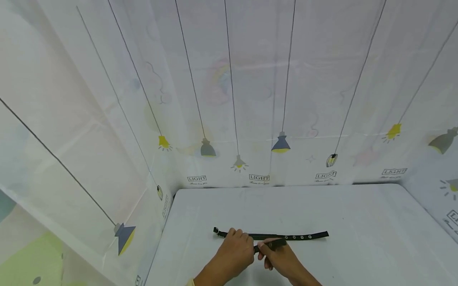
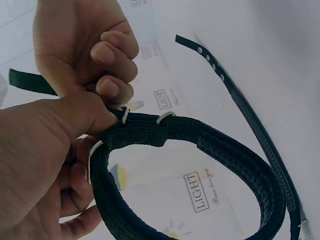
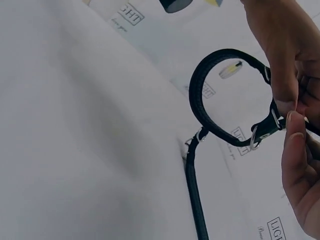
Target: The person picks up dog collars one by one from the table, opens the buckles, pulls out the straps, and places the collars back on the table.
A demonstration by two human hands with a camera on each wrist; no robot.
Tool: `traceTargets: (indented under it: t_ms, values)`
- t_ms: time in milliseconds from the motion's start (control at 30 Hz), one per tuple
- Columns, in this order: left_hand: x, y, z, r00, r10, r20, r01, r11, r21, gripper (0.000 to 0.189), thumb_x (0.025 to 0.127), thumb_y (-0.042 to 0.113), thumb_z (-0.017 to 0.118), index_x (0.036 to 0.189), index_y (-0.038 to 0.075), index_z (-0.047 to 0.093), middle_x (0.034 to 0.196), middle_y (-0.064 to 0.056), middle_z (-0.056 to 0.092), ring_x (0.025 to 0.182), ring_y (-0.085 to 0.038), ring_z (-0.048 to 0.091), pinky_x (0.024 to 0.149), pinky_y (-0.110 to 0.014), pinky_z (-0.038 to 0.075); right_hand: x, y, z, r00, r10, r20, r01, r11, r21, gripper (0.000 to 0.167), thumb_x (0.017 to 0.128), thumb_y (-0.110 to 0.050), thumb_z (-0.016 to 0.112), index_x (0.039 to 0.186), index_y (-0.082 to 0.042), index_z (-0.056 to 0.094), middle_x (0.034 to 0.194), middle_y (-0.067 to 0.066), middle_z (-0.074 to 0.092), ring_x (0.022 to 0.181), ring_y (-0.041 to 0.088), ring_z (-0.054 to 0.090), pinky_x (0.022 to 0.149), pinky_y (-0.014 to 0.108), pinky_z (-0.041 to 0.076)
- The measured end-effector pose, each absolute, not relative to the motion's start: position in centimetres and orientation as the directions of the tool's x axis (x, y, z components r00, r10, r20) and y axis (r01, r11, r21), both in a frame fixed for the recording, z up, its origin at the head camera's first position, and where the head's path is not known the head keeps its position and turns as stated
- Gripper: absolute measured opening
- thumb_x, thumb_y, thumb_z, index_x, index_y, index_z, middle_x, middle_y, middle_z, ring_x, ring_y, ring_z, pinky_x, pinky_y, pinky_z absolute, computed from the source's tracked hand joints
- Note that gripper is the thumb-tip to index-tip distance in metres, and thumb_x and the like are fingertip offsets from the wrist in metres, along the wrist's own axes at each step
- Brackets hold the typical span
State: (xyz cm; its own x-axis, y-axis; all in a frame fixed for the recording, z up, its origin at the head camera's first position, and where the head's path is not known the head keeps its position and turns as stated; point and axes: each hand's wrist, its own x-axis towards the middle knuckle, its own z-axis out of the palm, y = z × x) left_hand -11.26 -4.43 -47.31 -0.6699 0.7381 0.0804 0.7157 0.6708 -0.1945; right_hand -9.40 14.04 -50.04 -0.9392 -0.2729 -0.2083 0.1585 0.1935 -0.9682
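My left hand (image 1: 234,251) grips a black collar near its metal buckle, and the collar (image 2: 235,145) is bent into a loop. Beside it, my right hand (image 1: 282,260) pinches the strap's tail (image 1: 277,243), which sticks out past the fingers. In the left wrist view the tail (image 2: 32,82) passes beyond both hands. Metal rings (image 2: 166,116) show on the loop close to the thumb. The fingers partly hide the buckle. Just behind the hands, a second black collar (image 1: 302,237) lies stretched out, with metal eyelets toward its right end and a buckle (image 1: 216,230) at its left end.
A white-covered table (image 1: 365,222) holds the second collar. Behind it hangs a pale curtain (image 1: 322,79) printed with lamps, and more of the same cloth (image 1: 71,131) closes off the left side.
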Motion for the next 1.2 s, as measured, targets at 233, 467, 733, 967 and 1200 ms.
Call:
traceTargets:
  t_ms: [233, 467, 733, 967, 1200]
  values:
    - [-11.2, -4.5, -47.0, -0.639, 0.762, 0.103, 0.742, 0.647, -0.177, 0.020, 0.095, 0.032, 0.067, 0.084, 0.016, 0.064, 0.073, 0.008, 0.053, 0.068, -0.007, 0.041, 0.068, -0.024, 0.036, -9.5, 14.6, -49.2, -0.926, -0.331, -0.183, 0.123, 0.195, -0.973, 0.031, 0.099, -0.028, 0.063, 0.096, 0.002, 0.069, 0.076, 0.004, 0.068, 0.060, 0.010, 0.061, 0.054, 0.022, 0.050]
    - [-12.1, -5.3, -46.8, -0.564, 0.768, 0.303, 0.790, 0.609, -0.071, 0.014, 0.092, 0.025, 0.069, 0.080, 0.019, 0.063, 0.068, 0.013, 0.049, 0.063, -0.001, 0.034, 0.061, -0.017, 0.032, -10.0, 15.0, -48.6, -0.918, -0.343, -0.199, 0.153, 0.155, -0.976, 0.030, 0.101, -0.029, 0.059, 0.090, -0.002, 0.066, 0.075, 0.000, 0.063, 0.060, 0.009, 0.057, 0.056, 0.022, 0.049]
    - [-12.1, -5.9, -46.7, -0.588, 0.665, 0.460, 0.795, 0.580, 0.177, 0.013, 0.085, 0.018, 0.070, 0.080, 0.022, 0.059, 0.069, 0.015, 0.042, 0.064, 0.002, 0.030, 0.065, -0.016, 0.029, -10.0, 14.7, -47.6, -0.937, -0.276, -0.215, 0.179, 0.151, -0.972, 0.031, 0.099, -0.029, 0.063, 0.091, 0.000, 0.068, 0.073, 0.000, 0.064, 0.058, 0.011, 0.057, 0.055, 0.024, 0.050]
    - [-12.1, -6.6, -47.6, -0.545, 0.638, 0.543, 0.817, 0.549, 0.174, 0.008, 0.093, 0.015, 0.066, 0.095, 0.022, 0.069, 0.092, 0.011, 0.055, 0.076, 0.000, 0.045, 0.072, -0.018, 0.038, -10.0, 14.9, -46.3, -0.947, -0.251, -0.203, 0.171, 0.145, -0.975, 0.032, 0.099, -0.026, 0.062, 0.100, 0.005, 0.070, 0.075, 0.002, 0.066, 0.060, 0.012, 0.057, 0.056, 0.024, 0.050]
    - [-12.2, -7.5, -47.8, -0.493, 0.668, 0.558, 0.839, 0.536, 0.099, 0.014, 0.093, 0.027, 0.073, 0.106, 0.023, 0.073, 0.101, 0.010, 0.060, 0.081, -0.002, 0.053, 0.073, -0.019, 0.045, -10.0, 14.9, -45.8, -0.958, -0.221, -0.183, 0.147, 0.170, -0.974, 0.030, 0.099, -0.025, 0.062, 0.099, 0.004, 0.070, 0.076, 0.005, 0.067, 0.059, 0.013, 0.058, 0.055, 0.024, 0.050]
